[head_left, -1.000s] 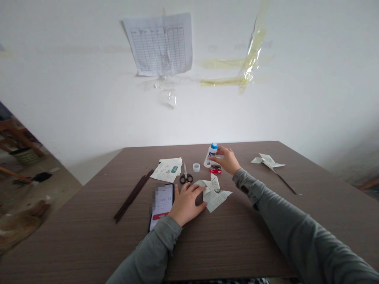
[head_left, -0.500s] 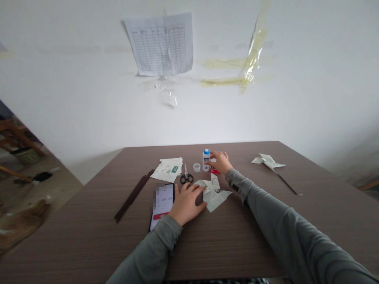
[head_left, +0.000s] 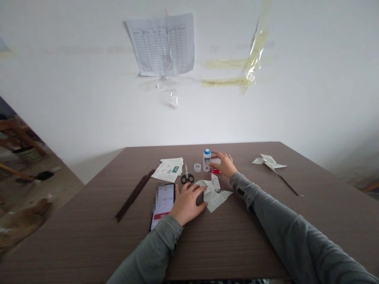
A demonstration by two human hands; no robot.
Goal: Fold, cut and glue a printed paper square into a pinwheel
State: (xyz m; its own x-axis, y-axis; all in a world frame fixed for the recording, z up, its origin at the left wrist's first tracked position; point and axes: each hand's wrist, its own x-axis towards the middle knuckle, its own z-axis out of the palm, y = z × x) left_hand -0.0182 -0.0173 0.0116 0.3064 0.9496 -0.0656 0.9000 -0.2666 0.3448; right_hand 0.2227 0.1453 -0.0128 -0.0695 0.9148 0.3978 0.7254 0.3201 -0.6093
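Observation:
My left hand lies with fingers spread, its fingertips on the left part of a folded printed-paper pinwheel. My right hand is just right of a white bottle with a blue cap, which stands upright. Its thumb and fingers are apart; whether a fingertip still touches the bottle I cannot tell. Beneath that hand sits a small red-and-white item, partly hidden. Left of the bottle are a small clear plastic cup and black-handled scissors.
A phone showing a timer lies beside my left hand. Sheets of printed paper and several dark thin sticks are to the left. At the right lies a pinwheel on a stick. The brown table meets a white wall behind.
My right hand has drawn slightly to the right, away from the bottle, its fingers a little wider apart. The bottle remains upright in place. My left hand stays on the paper.

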